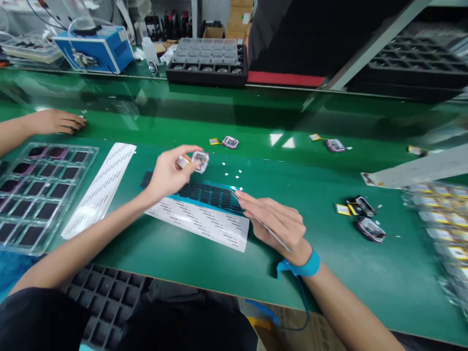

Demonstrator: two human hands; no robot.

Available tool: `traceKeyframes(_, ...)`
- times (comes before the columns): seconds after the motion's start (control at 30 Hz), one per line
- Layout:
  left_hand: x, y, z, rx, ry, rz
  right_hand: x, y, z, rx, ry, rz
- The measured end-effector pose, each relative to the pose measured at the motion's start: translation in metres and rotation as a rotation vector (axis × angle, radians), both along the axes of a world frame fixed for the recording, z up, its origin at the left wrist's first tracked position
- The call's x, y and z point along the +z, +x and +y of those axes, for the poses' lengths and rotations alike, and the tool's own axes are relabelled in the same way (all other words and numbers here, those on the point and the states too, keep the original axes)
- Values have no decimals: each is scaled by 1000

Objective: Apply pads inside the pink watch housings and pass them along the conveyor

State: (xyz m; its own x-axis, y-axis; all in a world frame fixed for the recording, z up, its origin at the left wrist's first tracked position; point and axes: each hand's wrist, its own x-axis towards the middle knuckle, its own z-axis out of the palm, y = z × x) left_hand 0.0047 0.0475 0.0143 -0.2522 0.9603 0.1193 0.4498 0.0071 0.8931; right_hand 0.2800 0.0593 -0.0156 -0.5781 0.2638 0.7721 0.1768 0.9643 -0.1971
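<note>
My left hand (170, 170) is closed on a smartwatch case (200, 162), its open inside showing and a small battery beside it. In my right hand (276, 219) is a pair of tweezers (270, 229), tips pointing to the upper left. Those tips are near the right end of a sheet of black adhesive strips (208, 194) on blue backing. Beneath that lies a white printed liner sheet (204, 224). A blue wrist strap (309, 264) circles my right wrist. Several small white tabs (237, 176) are scattered on the green mat beyond.
Other watch cases with batteries lie at the back (230, 142) and right (370, 229). A clear tray of dark screens (40, 195) stands left, beside another printed sheet (100, 187). Another person's hand (54, 122) rests far left. Battery trays (444, 219) line the right edge.
</note>
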Motion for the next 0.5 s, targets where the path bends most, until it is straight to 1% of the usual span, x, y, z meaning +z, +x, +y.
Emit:
traceKeyframes(0.03,-2,-14,17,48,24,150,1,0,0,3,10,10)
traceKeyframes(0.07,-5,-28,33,108,9,286,1,0,0,4,16,15)
traceKeyframes(0.13,-10,-49,61,202,-146,493,2,0,1,3,31,13)
traceKeyframes(0.17,-12,-54,71,225,-176,521,2,0,2,3,41,7)
traceKeyframes(0.23,-18,-52,85,238,-170,581,3,0,3,-3,66,-7)
traceKeyframes(0.27,-21,-46,90,209,-129,620,3,0,3,-5,77,-15)
traceKeyframes(0.3,-25,-36,95,151,-81,664,2,0,3,-10,86,-23)
traceKeyframes(0.37,-34,-15,107,-45,-15,703,3,0,4,-16,98,-38)
traceKeyframes(0.43,-43,4,121,-229,-20,657,3,-1,5,-19,104,-47)
traceKeyframes(0.5,-49,15,134,-307,-35,617,4,-1,5,-20,111,-50)
